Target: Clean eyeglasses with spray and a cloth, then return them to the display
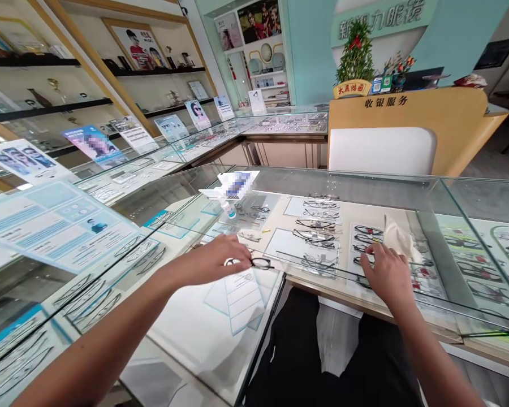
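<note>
My left hand (216, 261) reaches over the glass counter with its fingers closed on a pair of dark-framed eyeglasses (262, 263); part of the frame is hidden under the fingers. My right hand (388, 274) rests at the glass top on the right, fingers bent and apart, with nothing visible in them. A crumpled off-white cloth (398, 237) lies just beyond it. Past my left hand are a small white bottle (228, 210), another pair of eyeglasses (250, 237) and a small yellow item (266, 230). Printed pale cards (244, 299) lie in front of my left hand.
Rows of eyeglasses (316, 232) sit inside the display case under glass. A folded white display card (237, 183) stands on top. A large printed sheet (59, 226) is at left. Ahead are wall shelves (161, 70) and a wooden cashier desk (453, 135) with a potted plant (355, 59).
</note>
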`<state>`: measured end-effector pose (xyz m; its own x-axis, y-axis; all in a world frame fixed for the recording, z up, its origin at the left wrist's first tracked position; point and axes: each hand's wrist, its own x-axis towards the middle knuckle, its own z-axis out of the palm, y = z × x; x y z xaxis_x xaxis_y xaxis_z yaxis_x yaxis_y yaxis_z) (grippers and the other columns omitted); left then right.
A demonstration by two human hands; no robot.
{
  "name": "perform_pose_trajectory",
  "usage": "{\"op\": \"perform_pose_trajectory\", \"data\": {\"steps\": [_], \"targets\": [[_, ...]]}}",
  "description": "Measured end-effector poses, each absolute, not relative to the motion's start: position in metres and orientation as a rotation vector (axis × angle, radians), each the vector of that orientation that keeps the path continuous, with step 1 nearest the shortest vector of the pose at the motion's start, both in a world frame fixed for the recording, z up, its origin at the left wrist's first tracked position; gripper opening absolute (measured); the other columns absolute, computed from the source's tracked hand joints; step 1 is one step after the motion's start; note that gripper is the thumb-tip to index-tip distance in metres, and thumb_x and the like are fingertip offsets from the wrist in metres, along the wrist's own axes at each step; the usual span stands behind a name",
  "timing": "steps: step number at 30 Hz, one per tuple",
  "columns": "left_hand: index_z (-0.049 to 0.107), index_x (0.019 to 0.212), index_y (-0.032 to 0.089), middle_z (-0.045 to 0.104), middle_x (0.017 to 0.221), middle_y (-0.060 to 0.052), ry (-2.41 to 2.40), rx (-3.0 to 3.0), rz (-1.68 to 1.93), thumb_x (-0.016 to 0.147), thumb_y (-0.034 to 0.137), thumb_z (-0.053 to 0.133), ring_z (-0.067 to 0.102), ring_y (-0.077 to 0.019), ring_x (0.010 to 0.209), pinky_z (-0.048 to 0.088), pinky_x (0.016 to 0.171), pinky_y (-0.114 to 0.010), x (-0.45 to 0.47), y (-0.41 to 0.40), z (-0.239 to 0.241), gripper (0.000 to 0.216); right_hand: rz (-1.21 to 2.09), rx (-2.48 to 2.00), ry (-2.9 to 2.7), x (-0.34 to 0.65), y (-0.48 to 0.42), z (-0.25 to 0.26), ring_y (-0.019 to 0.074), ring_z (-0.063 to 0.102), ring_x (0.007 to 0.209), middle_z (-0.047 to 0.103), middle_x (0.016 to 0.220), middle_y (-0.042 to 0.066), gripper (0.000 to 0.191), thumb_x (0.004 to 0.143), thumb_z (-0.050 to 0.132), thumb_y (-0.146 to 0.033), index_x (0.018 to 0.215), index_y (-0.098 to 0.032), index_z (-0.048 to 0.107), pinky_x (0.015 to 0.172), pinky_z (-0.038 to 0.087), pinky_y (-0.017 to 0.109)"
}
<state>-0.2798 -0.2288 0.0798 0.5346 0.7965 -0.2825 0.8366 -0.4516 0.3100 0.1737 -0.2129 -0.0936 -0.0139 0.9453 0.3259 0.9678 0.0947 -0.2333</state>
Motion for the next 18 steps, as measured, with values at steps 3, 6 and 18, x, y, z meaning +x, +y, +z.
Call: {"op": "perform_pose_trajectory", "data": {"steps": [3,6,18], "targets": [[0.085,0.106,0.032,0.081,0.129,-0.004,1.338,2.222,-0.225,0.109,0.063,0.056,0.066,-0.0305,0.121,0.037,0.12,-0.046,-0.295,-0.256,0.036,0.043,-0.108,-1.897,-1.993,0.174,-0.213,-0.093,0.0337,0.07,0.097,0.076,0.097,0.013,0.029,0.11,0.045,-0.041,0.108,-0.02,0.064,0.089,0.038,0.045],[0.084,0.115,0.033,0.078,0.134,-0.008,1.429,2.241,-0.194,0.103,0.069,0.063,0.063,-0.0344,0.122,0.034,0.121,-0.053,-0.311,-0.264,-0.024,0.044,-0.137,-1.913,-2.003,0.174,-0.213,-0.093,0.0343,0.07,0.096,0.075,0.094,0.012,0.031,0.11,0.044,-0.043,0.108,-0.02,0.064,0.089,0.039,0.045],[0.061,0.16,0.025,0.043,0.179,-0.017,1.926,2.518,-0.083,0.106,0.064,0.057,0.033,-0.0498,0.161,0.031,0.124,-0.065,-0.365,-0.12,-0.149,0.067,-0.142,-1.898,-2.019,0.176,-0.213,-0.097,0.0356,0.071,0.09,0.075,0.092,0.011,0.031,0.109,0.043,-0.05,0.106,-0.024,0.06,0.088,0.043,0.049]]}}
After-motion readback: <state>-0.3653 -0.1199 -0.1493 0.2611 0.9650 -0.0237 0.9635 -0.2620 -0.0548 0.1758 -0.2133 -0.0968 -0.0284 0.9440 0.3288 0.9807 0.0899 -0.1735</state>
